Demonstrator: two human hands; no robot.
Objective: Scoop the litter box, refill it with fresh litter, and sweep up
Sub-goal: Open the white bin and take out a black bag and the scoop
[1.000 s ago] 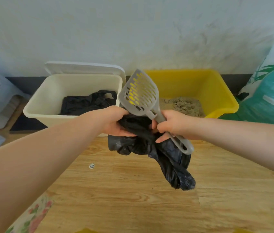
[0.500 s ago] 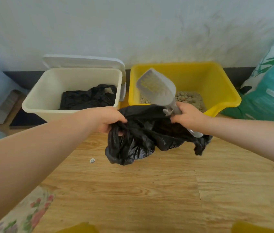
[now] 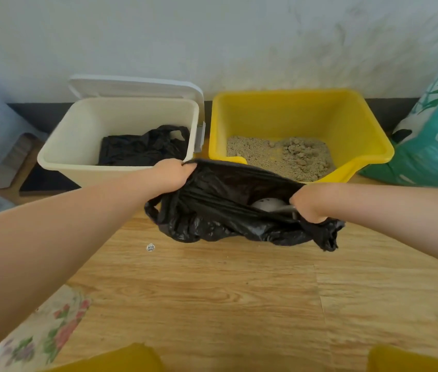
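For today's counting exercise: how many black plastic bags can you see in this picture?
2. One black bag lies crumpled inside the cream bin. The other black bag is held open between the left hand and right hand, in front of the yellow litter box. Others could be hidden underneath.

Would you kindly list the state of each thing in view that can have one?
Bag: held open by both hands, above the floor.
Scoop: mostly hidden inside the bag.
Litter box: open, partly filled with clumpy litter.
Bin: lid up, black liner inside.
Left hand: shut on the bag's rim.
Right hand: shut on the bag's rim and the scoop's handle.
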